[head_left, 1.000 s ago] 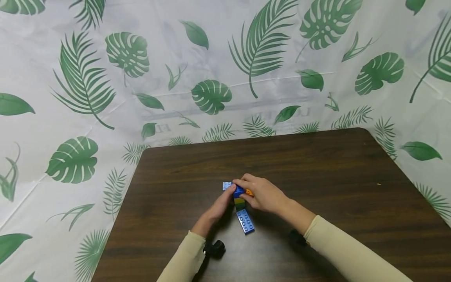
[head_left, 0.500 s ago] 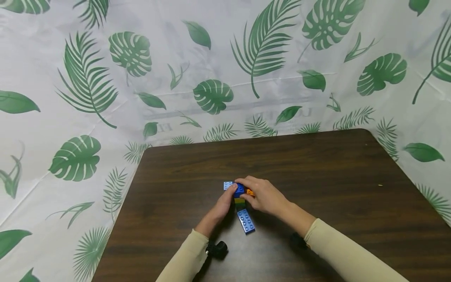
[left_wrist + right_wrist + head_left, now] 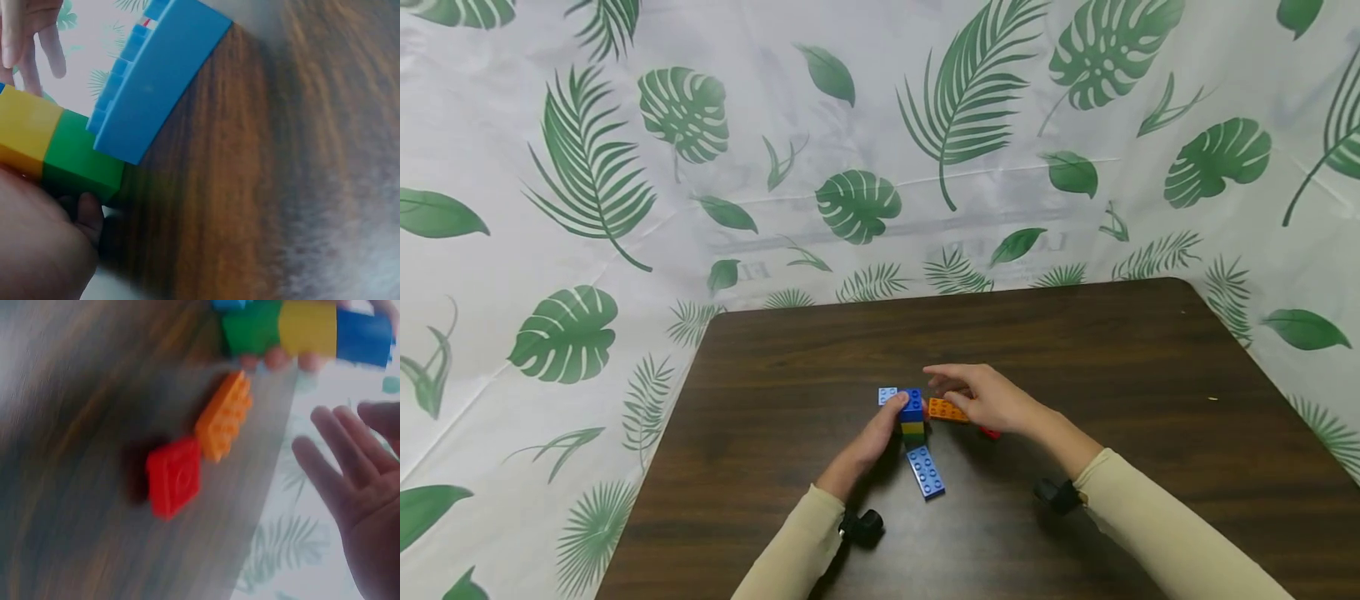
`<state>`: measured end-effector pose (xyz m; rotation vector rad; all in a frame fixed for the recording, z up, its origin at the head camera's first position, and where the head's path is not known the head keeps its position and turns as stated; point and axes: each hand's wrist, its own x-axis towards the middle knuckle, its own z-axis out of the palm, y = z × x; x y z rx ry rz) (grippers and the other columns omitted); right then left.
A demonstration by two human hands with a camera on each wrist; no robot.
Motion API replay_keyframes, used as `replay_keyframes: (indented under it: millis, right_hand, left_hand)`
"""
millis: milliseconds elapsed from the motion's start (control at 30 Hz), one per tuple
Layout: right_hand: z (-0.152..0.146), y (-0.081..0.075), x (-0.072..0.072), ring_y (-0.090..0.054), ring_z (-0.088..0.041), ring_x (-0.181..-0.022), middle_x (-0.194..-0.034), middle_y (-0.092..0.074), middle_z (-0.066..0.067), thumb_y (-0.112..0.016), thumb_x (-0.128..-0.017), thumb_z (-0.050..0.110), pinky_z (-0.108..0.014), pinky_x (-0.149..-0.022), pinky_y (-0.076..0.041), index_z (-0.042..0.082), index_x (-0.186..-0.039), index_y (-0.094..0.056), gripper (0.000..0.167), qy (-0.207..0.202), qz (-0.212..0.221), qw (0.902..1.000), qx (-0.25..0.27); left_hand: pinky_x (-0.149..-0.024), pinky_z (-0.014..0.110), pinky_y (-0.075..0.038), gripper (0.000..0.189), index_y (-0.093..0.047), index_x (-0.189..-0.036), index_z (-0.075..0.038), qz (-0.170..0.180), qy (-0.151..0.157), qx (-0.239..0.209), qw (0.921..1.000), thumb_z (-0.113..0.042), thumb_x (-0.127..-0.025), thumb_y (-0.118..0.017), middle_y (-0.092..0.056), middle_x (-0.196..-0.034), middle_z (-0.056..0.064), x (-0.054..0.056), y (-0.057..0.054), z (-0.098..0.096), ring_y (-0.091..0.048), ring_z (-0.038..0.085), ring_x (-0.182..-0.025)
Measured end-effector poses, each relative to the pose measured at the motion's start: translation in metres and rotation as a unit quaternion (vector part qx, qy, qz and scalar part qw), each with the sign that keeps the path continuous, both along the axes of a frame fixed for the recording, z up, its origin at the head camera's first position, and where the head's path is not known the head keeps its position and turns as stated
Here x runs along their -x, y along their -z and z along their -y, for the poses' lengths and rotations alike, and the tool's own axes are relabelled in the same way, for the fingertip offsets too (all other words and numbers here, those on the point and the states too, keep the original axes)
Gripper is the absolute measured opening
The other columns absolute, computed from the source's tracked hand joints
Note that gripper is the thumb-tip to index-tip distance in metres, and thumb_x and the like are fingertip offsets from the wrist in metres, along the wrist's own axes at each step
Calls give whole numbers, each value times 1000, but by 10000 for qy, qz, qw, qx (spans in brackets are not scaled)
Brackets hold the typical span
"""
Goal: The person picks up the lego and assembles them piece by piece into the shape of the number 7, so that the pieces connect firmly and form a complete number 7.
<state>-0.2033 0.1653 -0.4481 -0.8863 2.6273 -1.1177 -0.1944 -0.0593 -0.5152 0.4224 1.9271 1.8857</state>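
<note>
A stack of toy building blocks stands on the table, with a dark blue block [image 3: 913, 407] on top, a yellow block [image 3: 28, 122] below it and a green block [image 3: 81, 153] at the bottom. My left hand [image 3: 867, 442] holds this stack from the left; in the right wrist view its fingertips show along the far side. To the right, my right hand [image 3: 992, 402] is raised with fingers loosely extended and nothing in them. Beneath it lie an orange block [image 3: 945, 409] and a red block [image 3: 175, 478], partly hidden by the hand in the head view.
A long light blue block [image 3: 926, 473] lies in front of the stack, close to its base. Behind the stack to the left is another light blue block [image 3: 887, 395]. The dark wooden table [image 3: 1075, 350] ends at a leaf-patterned white curtain [image 3: 760, 108].
My right hand has let go of the stack's top and moved right, uncovering the dark blue block and more of the orange one. The left hand keeps its hold.
</note>
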Motion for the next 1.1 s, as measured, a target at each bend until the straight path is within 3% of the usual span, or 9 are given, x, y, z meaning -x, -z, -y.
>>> replay_keyframes:
  millis: [200,333,567,867,1000,1100]
  right_hand:
    - [-17,10,10,-63,-22,-106,-119,-66,-5,-64,-95,10,-45,-92,-51,9,-127,-65,32,679,-294,9949,-685]
    - [-16,26,9,-61,-27,-110,-120,-65,-5,-69,-92,16,-50,-94,-49,11,-125,-67,33,700,-401,9876,-1349]
    - [-10,47,6,-63,-21,-96,-109,-67,-2,-76,-86,29,-45,-85,-53,13,-118,-70,36,567,-861,9712,-2148]
    - [-9,60,4,-63,-18,-94,-104,-67,2,-79,-83,23,-42,-81,-55,15,-113,-72,32,663,-1433,9622,-2219]
    - [-10,58,4,-64,-18,-93,-104,-67,1,-78,-85,23,-42,-82,-55,15,-114,-71,31,696,-1309,9659,-2122]
    - [-11,52,4,-64,-20,-95,-108,-67,0,-76,-87,24,-44,-84,-54,14,-117,-70,32,807,-1039,9712,-1987]
  left_hand:
    - [-99,34,-35,66,-51,-121,13,-2,127,-89,9999,-45,-103,-26,-56,-119,31,1,1,0,-55,15,-101]
    - [-99,35,-36,58,-51,-121,12,-29,113,56,9999,-40,-103,-31,-57,-120,30,0,0,-1,-55,15,-101]
    - [-91,29,-41,51,-54,-113,13,-134,28,-119,9998,-34,-101,-37,-61,-109,26,1,-1,-3,-56,14,-93]
    - [-92,30,-40,57,-50,-119,15,-22,100,-31,9999,-37,-101,-37,-55,-115,34,1,-3,-2,-54,13,-92]
    - [-93,30,-40,58,-51,-119,14,-109,132,-22,9999,-39,-102,-35,-55,-116,34,0,-2,-1,-55,14,-94]
    - [-95,31,-39,58,-51,-119,14,-140,207,-106,9996,-39,-103,-34,-54,-117,34,1,0,-1,-56,22,-100]
